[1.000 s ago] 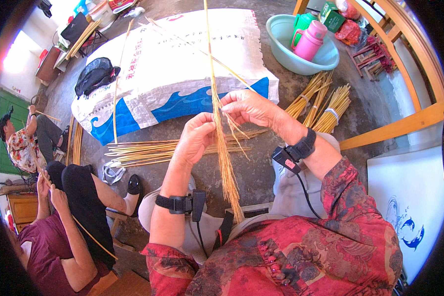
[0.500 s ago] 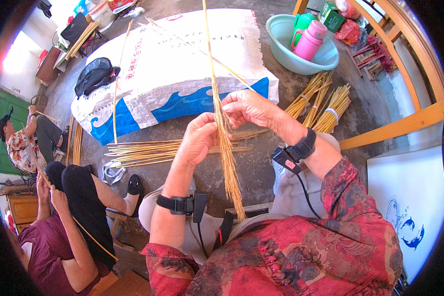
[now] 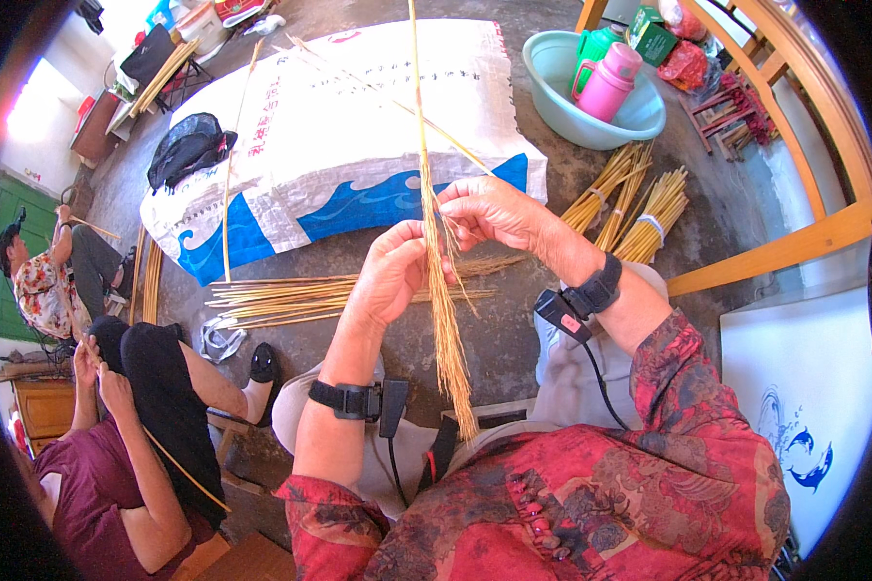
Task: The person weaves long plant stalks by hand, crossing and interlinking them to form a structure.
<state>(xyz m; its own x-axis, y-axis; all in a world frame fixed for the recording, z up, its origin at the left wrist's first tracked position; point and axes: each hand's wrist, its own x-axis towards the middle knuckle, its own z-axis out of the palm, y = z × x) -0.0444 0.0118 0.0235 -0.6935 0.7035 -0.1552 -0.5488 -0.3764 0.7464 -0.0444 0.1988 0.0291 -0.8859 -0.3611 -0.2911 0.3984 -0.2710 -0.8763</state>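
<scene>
I hold a long straw stalk (image 3: 419,116) upright in front of me, its feathery head (image 3: 449,339) hanging down between my forearms. My left hand (image 3: 397,266) is closed around the stalk where the plume starts, some fingers hidden behind it. My right hand (image 3: 489,213) sits just right of the stalk, slightly higher, finger and thumb pinching thin strands of the plume. Beyond my hands lies a white sack (image 3: 339,116) with a blue wave band, loose stalks on it. Below the sack, long stalks (image 3: 291,300) lie on the concrete floor.
Two seated people handle stalks at left, one in maroon (image 3: 87,484), another in floral (image 3: 44,290). A black bag (image 3: 189,150) rests on the sack. Tied straw bundles (image 3: 654,213), a basin (image 3: 552,77) with two flasks, a wooden frame (image 3: 775,247) and a white panel (image 3: 799,378) stand at right.
The straw plume and stalk shift slightly between frames, and the thin strands beside my right fingers change shape. Both my hands stay in nearly the same places, fingers still closed.
</scene>
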